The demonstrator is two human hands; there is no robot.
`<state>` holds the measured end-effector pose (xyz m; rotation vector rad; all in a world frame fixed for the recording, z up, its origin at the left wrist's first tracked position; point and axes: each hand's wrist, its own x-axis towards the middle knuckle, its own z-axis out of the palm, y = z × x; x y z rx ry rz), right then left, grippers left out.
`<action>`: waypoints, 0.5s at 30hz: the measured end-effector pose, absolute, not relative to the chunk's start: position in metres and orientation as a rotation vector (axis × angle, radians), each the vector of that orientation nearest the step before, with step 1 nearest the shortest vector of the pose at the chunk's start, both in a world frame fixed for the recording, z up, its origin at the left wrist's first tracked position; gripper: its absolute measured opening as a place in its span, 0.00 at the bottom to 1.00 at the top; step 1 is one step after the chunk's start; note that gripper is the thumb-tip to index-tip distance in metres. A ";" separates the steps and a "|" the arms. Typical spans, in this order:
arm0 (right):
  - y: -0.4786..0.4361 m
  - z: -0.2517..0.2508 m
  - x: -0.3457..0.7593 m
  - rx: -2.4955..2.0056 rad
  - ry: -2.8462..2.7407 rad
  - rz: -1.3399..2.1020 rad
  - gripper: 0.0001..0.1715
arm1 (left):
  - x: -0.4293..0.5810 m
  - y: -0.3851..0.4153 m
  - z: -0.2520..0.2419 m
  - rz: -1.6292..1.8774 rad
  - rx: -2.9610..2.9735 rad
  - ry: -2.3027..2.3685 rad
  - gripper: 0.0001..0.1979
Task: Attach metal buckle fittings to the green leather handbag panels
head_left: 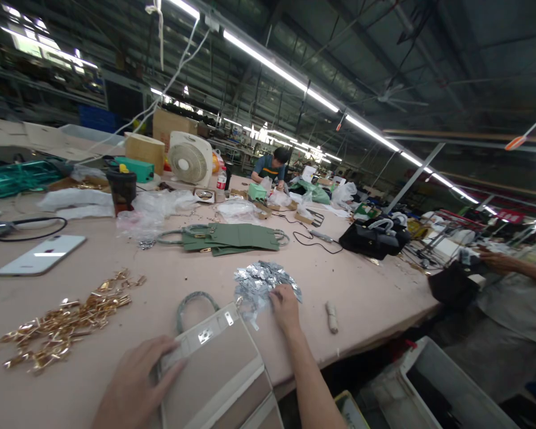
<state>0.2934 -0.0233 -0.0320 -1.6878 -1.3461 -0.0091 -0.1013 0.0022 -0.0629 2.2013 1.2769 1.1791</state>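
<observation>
A beige handbag panel (214, 369) with a grey wrapped handle (195, 301) lies at the table's front edge. Small metal plates sit along its top strip. My left hand (138, 381) grips the panel's left edge, thumb over its surface. Beyond its top right corner spreads a heap of small silver metal plates (261, 280). My right hand (286, 307) reaches into the heap's right side with fingertips pressed together; whatever is between them is hidden. Gold-coloured metal fittings (71, 322) are strewn on the left.
Green bag panels (232, 237) with handles lie behind the heap. A white phone (42, 255) is at left, a fan (190, 159) farther back. A small cloth roll (332, 317) and a black handbag (375, 235) are on the right. A co-worker (272, 167) bends over the far end.
</observation>
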 end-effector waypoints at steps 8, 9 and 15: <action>-0.027 -0.035 0.296 -1.688 -1.240 -0.020 0.15 | -0.102 0.001 -0.061 1.152 2.207 1.276 0.22; -0.028 -0.036 0.295 -1.689 -1.231 -0.019 0.16 | -0.102 0.001 -0.061 1.153 2.203 1.269 0.22; -0.028 -0.036 0.297 -1.681 -1.164 -0.033 0.21 | -0.102 0.000 -0.060 1.154 2.169 1.249 0.20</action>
